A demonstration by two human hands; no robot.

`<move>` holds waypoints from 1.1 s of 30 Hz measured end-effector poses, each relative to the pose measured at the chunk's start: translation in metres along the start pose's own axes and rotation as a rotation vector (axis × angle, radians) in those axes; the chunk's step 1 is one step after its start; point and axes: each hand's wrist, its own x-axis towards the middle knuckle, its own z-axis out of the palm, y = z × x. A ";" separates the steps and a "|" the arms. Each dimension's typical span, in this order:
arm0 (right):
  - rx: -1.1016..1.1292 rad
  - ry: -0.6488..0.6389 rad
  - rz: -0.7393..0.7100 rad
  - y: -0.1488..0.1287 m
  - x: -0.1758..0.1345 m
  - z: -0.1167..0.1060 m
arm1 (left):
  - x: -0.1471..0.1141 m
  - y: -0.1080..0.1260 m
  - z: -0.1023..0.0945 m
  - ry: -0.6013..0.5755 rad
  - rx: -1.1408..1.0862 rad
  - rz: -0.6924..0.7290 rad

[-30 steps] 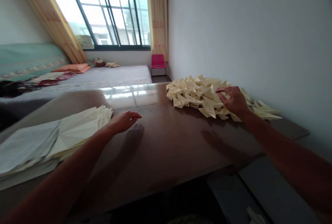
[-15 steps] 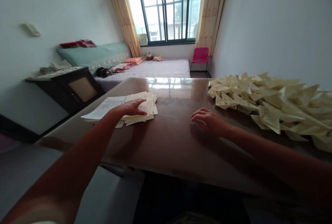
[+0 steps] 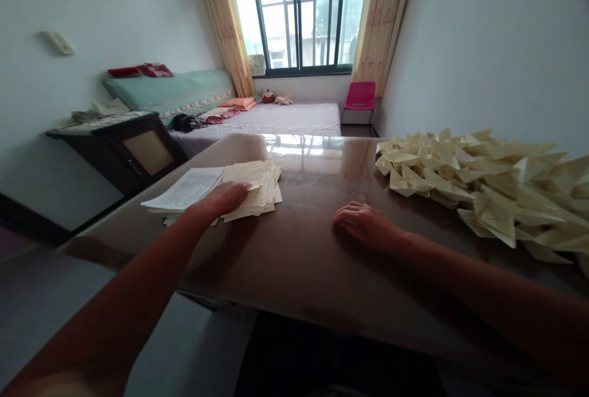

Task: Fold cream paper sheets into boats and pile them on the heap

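Note:
My left hand (image 3: 230, 196) is on the pile of cream paper sheets (image 3: 257, 194) at the left of the table. Its thumb and fingers are drawn together at the top sheet, and they partly hide it. A stack of white printed sheets (image 3: 184, 188) lies against the pile's left side, under my left wrist. My right hand (image 3: 363, 224) rests on the brown tabletop with its fingers curled in, and nothing shows in them. To its right spreads a large heap of folded cream paper pieces (image 3: 478, 176) with pointed corners.
The glossy brown table (image 3: 294, 256) has its near edge below my hands. Beyond it stand a bed (image 3: 304, 116), a pink chair (image 3: 360, 96) and a window (image 3: 304, 16) with curtains. A dark cabinet (image 3: 138, 145) is at the left.
My left hand has drawn back slightly, and its spread thumb and fingers have come together on the paper. My right hand has moved slightly left and down onto the table, fingers more curled.

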 end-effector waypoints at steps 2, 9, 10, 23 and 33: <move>-0.006 0.060 0.016 0.000 0.003 -0.003 | -0.001 0.021 -0.002 0.054 0.060 -0.007; -0.116 0.133 -0.011 0.004 0.022 -0.019 | -0.023 0.164 0.024 0.166 0.293 0.492; -0.111 0.096 -0.021 0.007 0.022 -0.019 | -0.025 0.180 0.029 0.180 0.292 0.549; 0.216 -0.148 0.280 0.042 0.005 -0.027 | 0.023 0.135 0.015 -0.336 -0.375 0.522; 0.750 -0.245 0.786 0.056 0.035 -0.041 | 0.052 0.128 0.061 -0.150 -0.883 0.109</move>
